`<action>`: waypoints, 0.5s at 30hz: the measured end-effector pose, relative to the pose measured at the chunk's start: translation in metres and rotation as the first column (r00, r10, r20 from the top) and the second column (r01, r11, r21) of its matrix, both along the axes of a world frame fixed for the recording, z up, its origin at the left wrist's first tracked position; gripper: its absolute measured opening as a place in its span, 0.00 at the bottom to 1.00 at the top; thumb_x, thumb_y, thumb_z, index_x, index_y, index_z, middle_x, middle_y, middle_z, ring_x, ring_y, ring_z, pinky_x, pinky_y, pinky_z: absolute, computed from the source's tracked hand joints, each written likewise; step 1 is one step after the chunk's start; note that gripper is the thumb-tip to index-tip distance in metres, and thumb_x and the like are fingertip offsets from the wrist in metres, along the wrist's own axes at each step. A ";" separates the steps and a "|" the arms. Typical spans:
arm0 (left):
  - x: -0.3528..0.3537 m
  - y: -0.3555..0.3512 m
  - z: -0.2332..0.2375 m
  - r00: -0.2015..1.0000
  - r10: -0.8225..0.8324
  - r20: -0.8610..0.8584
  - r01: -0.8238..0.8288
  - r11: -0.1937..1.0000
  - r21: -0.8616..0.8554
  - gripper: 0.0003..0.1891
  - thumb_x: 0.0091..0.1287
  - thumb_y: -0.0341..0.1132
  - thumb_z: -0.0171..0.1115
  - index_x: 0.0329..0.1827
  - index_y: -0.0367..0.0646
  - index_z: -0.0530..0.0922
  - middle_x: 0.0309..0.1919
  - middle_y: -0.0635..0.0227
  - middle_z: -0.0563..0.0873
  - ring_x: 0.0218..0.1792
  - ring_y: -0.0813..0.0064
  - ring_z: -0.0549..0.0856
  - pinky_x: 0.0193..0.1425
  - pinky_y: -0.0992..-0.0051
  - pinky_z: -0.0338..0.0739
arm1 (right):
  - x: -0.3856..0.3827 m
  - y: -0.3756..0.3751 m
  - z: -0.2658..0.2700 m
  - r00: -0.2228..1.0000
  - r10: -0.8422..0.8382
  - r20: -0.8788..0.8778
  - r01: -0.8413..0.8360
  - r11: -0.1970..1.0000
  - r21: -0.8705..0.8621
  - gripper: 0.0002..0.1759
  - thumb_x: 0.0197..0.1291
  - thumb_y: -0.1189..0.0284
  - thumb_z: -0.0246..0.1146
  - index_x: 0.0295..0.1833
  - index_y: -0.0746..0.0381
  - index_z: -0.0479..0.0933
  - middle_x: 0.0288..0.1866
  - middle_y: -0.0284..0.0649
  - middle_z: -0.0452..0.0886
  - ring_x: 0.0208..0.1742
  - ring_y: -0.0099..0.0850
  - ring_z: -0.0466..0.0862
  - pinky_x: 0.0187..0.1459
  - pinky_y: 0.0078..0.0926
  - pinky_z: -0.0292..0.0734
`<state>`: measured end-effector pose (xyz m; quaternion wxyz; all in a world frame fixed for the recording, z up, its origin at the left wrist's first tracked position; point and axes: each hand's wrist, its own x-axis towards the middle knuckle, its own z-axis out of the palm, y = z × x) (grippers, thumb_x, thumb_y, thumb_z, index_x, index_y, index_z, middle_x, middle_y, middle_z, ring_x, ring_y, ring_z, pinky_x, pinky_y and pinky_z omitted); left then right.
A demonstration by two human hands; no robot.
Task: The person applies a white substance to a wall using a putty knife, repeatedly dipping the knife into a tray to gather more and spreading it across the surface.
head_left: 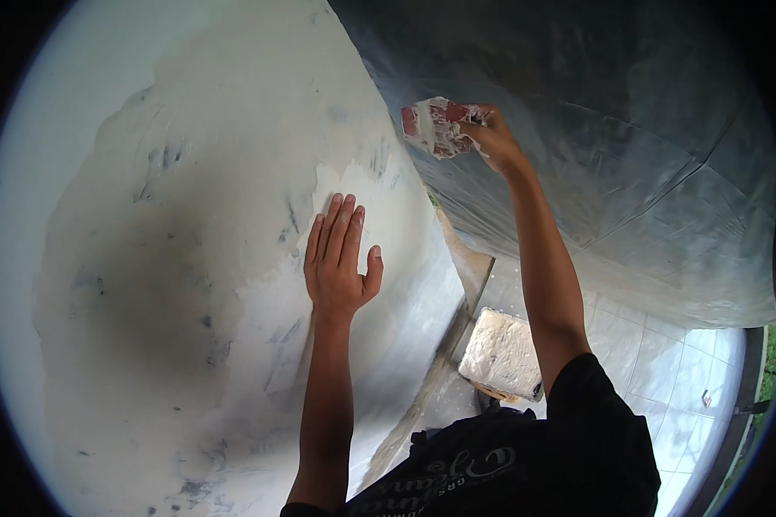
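Note:
My left hand [337,263] lies flat against a white wall [147,302], fingers stretched upward and thumb apart. It holds nothing. Around it the wall has patches of whitish plaster with uneven edges and small dark marks. My right hand [494,140] is raised beside the wall's edge, wrapped round a reddish putty scraper [437,127]. White paste is smeared over the scraper's blade and on the fingers. From this angle the scraper appears apart from the wall.
Dark plastic sheeting [629,129] hangs along the right, behind my raised arm. Below, a container heaped with white paste [502,353] stands by the wall's foot. Pale floor tiles [664,370] reach to the right, with a small object [707,399] lying on them. Green grass [772,353] shows beyond.

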<state>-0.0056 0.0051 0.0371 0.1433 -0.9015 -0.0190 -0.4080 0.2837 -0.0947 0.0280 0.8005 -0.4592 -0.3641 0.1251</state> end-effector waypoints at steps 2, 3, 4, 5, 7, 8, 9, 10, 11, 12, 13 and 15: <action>0.000 0.000 -0.001 1.000 -0.003 -0.004 0.003 1.000 0.000 0.23 0.64 0.36 0.51 0.59 0.33 0.77 0.64 0.56 0.79 0.69 0.57 0.74 0.73 0.58 0.63 | 0.006 0.007 -0.004 0.998 -0.056 0.008 0.056 0.998 -0.028 0.15 0.53 0.76 0.64 0.46 0.74 0.82 0.34 0.41 0.85 0.34 0.28 0.83 0.37 0.27 0.78; 0.000 0.000 -0.001 1.000 0.003 -0.004 -0.003 1.000 0.004 0.23 0.64 0.36 0.51 0.59 0.33 0.77 0.64 0.56 0.79 0.69 0.57 0.74 0.73 0.58 0.63 | 0.010 0.011 -0.004 0.993 -0.113 0.019 0.114 0.992 -0.051 0.14 0.53 0.76 0.64 0.45 0.73 0.83 0.34 0.40 0.85 0.33 0.27 0.82 0.36 0.26 0.77; 0.000 0.001 -0.001 1.000 0.008 -0.005 -0.008 1.000 0.010 0.22 0.64 0.36 0.51 0.59 0.33 0.77 0.64 0.56 0.79 0.69 0.57 0.74 0.73 0.58 0.63 | 0.010 0.014 -0.002 0.993 -0.117 0.017 0.118 0.992 -0.047 0.14 0.53 0.76 0.64 0.45 0.73 0.83 0.34 0.40 0.85 0.33 0.27 0.82 0.36 0.26 0.77; 0.001 0.001 -0.001 1.000 0.004 -0.007 -0.004 1.000 0.014 0.22 0.64 0.36 0.51 0.59 0.33 0.77 0.64 0.56 0.79 0.69 0.57 0.74 0.73 0.58 0.63 | 0.009 0.019 0.001 0.985 -0.159 0.073 0.164 0.984 -0.066 0.14 0.54 0.75 0.65 0.44 0.72 0.84 0.34 0.40 0.85 0.33 0.27 0.82 0.35 0.27 0.77; 0.001 0.001 -0.001 1.000 0.007 -0.005 -0.007 1.000 0.014 0.22 0.64 0.36 0.51 0.59 0.33 0.77 0.64 0.56 0.79 0.69 0.57 0.74 0.73 0.58 0.63 | 0.011 0.031 0.005 0.972 -0.200 0.127 0.211 0.974 -0.081 0.13 0.54 0.73 0.65 0.43 0.70 0.84 0.34 0.40 0.85 0.33 0.27 0.82 0.34 0.27 0.76; 0.001 0.001 -0.002 1.000 0.007 -0.006 -0.007 1.000 0.016 0.22 0.64 0.36 0.51 0.59 0.33 0.77 0.64 0.56 0.79 0.69 0.57 0.74 0.73 0.58 0.63 | 0.013 0.037 0.008 0.976 -0.162 0.145 0.185 0.970 -0.160 0.16 0.55 0.71 0.66 0.44 0.72 0.84 0.34 0.42 0.85 0.33 0.28 0.82 0.35 0.27 0.77; 0.001 0.001 -0.001 1.000 0.005 -0.005 -0.005 1.000 0.016 0.22 0.65 0.36 0.51 0.59 0.33 0.77 0.64 0.56 0.79 0.69 0.57 0.74 0.73 0.58 0.63 | 0.016 0.042 0.012 0.980 -0.121 0.161 0.157 0.958 -0.239 0.18 0.55 0.68 0.67 0.44 0.74 0.83 0.35 0.44 0.86 0.33 0.29 0.83 0.35 0.27 0.77; 0.000 0.001 -0.001 1.000 0.003 -0.004 -0.003 1.000 0.015 0.22 0.65 0.36 0.51 0.58 0.33 0.77 0.64 0.56 0.79 0.69 0.57 0.74 0.73 0.58 0.63 | 0.023 0.050 0.011 0.980 -0.119 0.161 0.155 0.959 -0.237 0.18 0.55 0.68 0.67 0.44 0.74 0.83 0.35 0.44 0.86 0.33 0.29 0.83 0.35 0.27 0.77; 0.000 0.001 -0.001 1.000 0.005 -0.003 -0.005 1.000 0.018 0.22 0.65 0.36 0.51 0.58 0.33 0.77 0.64 0.56 0.79 0.69 0.57 0.74 0.73 0.58 0.63 | 0.033 0.062 0.007 0.986 -0.041 0.163 0.081 0.965 -0.248 0.21 0.55 0.66 0.67 0.45 0.76 0.82 0.35 0.46 0.86 0.34 0.29 0.84 0.37 0.27 0.78; 0.000 0.001 -0.001 1.000 0.007 -0.008 -0.007 1.000 0.012 0.22 0.64 0.36 0.51 0.59 0.33 0.77 0.64 0.56 0.79 0.69 0.57 0.74 0.73 0.58 0.63 | 0.041 0.074 0.003 0.986 0.037 0.164 0.007 0.966 -0.259 0.24 0.55 0.64 0.68 0.45 0.78 0.80 0.35 0.48 0.86 0.35 0.30 0.85 0.38 0.27 0.79; 0.000 0.001 0.000 1.000 0.009 -0.011 -0.009 1.000 0.006 0.22 0.64 0.36 0.51 0.59 0.33 0.77 0.64 0.56 0.79 0.69 0.57 0.74 0.73 0.58 0.63 | 0.054 0.088 -0.006 0.985 0.037 0.166 0.007 0.966 -0.257 0.24 0.55 0.64 0.68 0.45 0.78 0.80 0.35 0.48 0.86 0.35 0.30 0.85 0.38 0.27 0.79; 0.000 0.002 0.000 1.000 0.011 -0.009 -0.011 1.000 0.006 0.22 0.64 0.36 0.51 0.58 0.33 0.77 0.64 0.56 0.79 0.69 0.58 0.74 0.73 0.58 0.63 | 0.075 0.106 -0.023 0.978 0.110 0.179 -0.068 0.971 -0.229 0.26 0.54 0.64 0.69 0.46 0.80 0.78 0.37 0.51 0.85 0.37 0.31 0.86 0.42 0.28 0.80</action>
